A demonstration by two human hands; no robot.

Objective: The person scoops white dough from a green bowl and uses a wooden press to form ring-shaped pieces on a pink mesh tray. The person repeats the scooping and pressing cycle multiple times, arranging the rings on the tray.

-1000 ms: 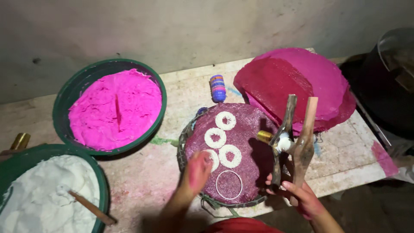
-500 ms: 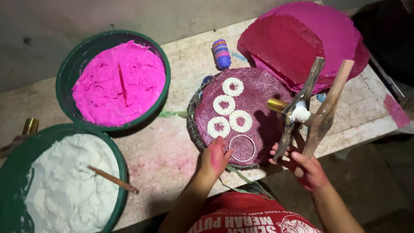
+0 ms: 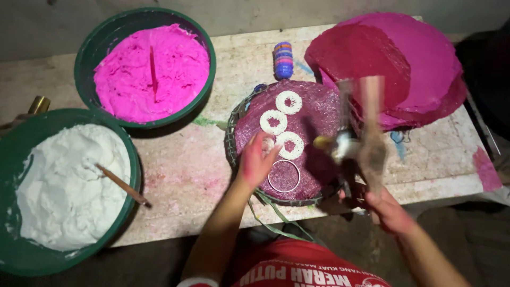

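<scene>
I look down at a pale, stained stone worktop [image 3: 212, 175]. Near its front edge sits a round woven tray lined with dark purple, glittery cloth [image 3: 319, 114]. On the cloth lie three white, crumbly dough rings [image 3: 289, 102] — finished, I judge — in a loose row running from the tray's far side toward me. Nearer me lies a thin metal ring mould [image 3: 283, 176], showing only purple cloth inside, so a fourth ring looks not yet filled. Much of the cloth is uncovered.

My left hand [image 3: 256, 159] hovers open, fingers spread, just above the nearest ring. My right hand [image 3: 385, 208] grips a blurred wooden two-armed press tool [image 3: 364, 127] upright at the tray's right edge.

At the back left corner stands a green bowl of bright pink dough [image 3: 149, 66]; at the front left, a green bowl of white dough [image 3: 58, 186] — both look well filled.
</scene>
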